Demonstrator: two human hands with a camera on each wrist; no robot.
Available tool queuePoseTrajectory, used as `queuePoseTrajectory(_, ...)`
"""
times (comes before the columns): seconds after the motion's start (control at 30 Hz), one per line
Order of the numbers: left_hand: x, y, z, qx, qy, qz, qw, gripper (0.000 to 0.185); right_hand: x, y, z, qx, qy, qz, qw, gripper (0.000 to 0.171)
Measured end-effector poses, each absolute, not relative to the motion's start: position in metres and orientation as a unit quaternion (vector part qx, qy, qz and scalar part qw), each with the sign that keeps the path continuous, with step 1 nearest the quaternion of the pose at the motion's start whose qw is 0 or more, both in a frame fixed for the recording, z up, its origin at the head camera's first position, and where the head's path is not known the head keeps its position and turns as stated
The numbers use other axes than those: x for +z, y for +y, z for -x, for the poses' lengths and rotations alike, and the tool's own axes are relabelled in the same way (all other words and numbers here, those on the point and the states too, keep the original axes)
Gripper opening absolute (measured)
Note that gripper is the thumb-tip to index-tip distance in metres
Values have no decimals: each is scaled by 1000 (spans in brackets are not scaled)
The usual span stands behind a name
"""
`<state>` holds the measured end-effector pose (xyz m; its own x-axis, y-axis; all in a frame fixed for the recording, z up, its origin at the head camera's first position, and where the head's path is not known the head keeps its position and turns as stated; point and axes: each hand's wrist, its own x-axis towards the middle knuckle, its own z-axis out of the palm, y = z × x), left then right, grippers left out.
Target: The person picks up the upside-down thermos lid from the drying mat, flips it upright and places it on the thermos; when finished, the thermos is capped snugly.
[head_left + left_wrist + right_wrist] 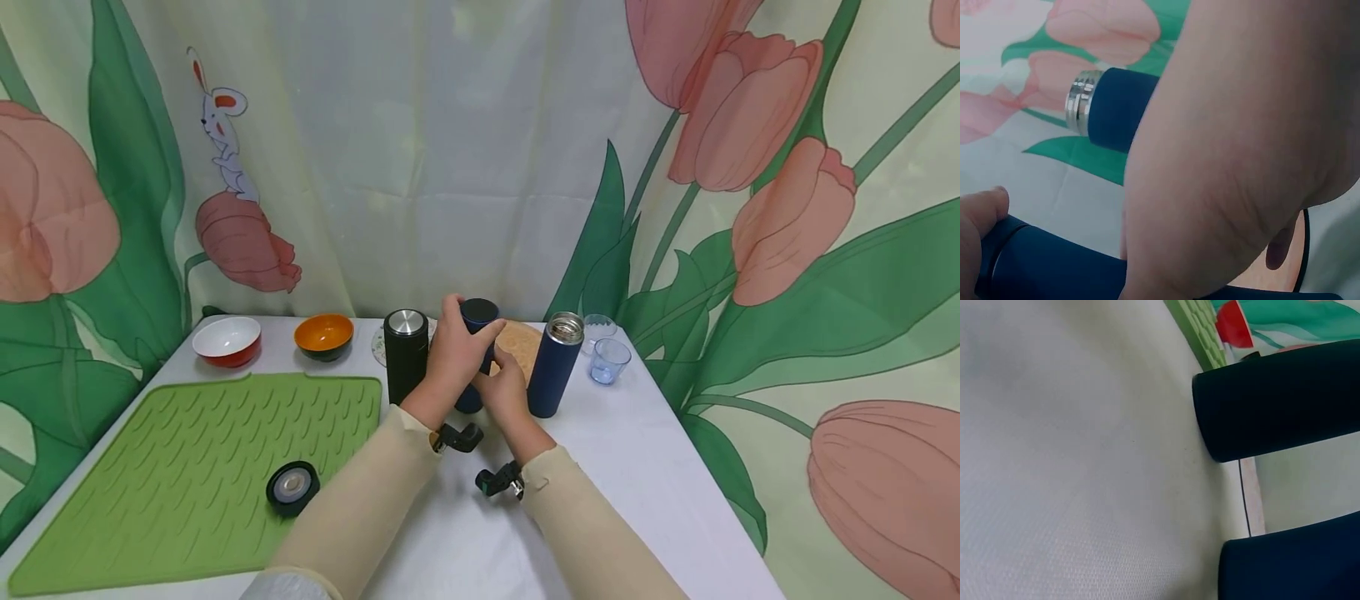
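Observation:
A dark blue thermos flask (469, 402) stands upright between both hands, a dark lid (479, 310) on its top. My left hand (459, 354) grips this flask at the lid, with a fingertip (999, 199) over the lid's edge in the left wrist view. Lower down, my right hand (507, 390) is wrapped round the body (1060, 262). Close by on the left is a black flask (406, 358) with a silver-topped lid. To the right stands a second blue flask (553, 371), lidless, its threaded metal mouth (1080, 103) showing. The right wrist view does not show the hand.
A green ridged mat (202, 450) covers the table's left side, with a loose black lid (292, 488) lying on it. Behind the mat are a red-and-white bowl (227, 342) and an orange bowl (324, 335). A blue glass (609, 362) and a clear glass (597, 327) stand right.

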<state>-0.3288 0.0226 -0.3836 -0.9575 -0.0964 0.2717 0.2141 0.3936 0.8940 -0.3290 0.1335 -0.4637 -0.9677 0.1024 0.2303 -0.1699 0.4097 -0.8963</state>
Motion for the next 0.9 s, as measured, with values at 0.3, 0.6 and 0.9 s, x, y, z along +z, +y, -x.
queuePoseTrajectory(0.3, -380, 21, 323, -548, -826, 34, 123, 84, -463, 133, 328, 538, -833, -17, 127, 59)
queuePoseTrajectory(0.6, -382, 30, 327, -531, -830, -7, 172, 92, -463, 131, 328, 534, -838, -2, 115, 60)
queuePoseTrajectory(0.9, -378, 24, 327, -523, -840, 36, 141, 79, -460, 135, 329, 525, -842, -10, 125, 54)
